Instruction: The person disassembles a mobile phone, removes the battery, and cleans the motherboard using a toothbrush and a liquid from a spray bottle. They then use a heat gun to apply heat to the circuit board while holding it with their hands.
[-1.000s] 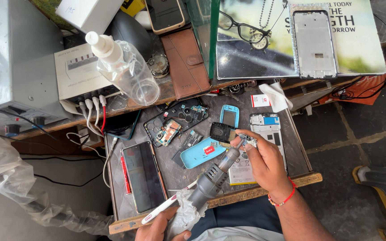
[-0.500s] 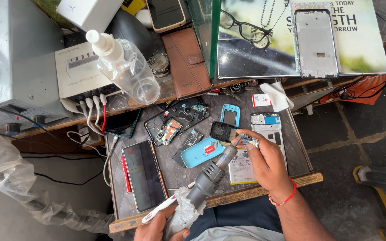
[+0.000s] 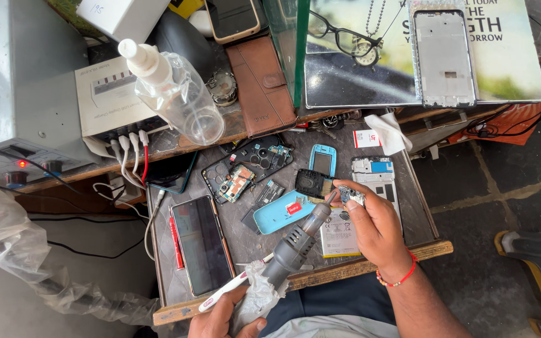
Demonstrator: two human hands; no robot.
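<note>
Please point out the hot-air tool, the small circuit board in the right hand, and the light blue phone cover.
hot-air tool [image 3: 295, 241], head view, on its grey vented barrel.
small circuit board [image 3: 352, 196], head view, on the part showing above the fingers.
light blue phone cover [image 3: 281, 213], head view, on its blue back.

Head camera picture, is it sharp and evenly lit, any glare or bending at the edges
Head view: soft even daylight, faint shadows under the right hand and the hot air tool gripped by the left hand; sharp across the work tray; reflections glare on the glossy board and clear spray bottle; wide-lens bending tilts the grey machine at the left edge.
</note>
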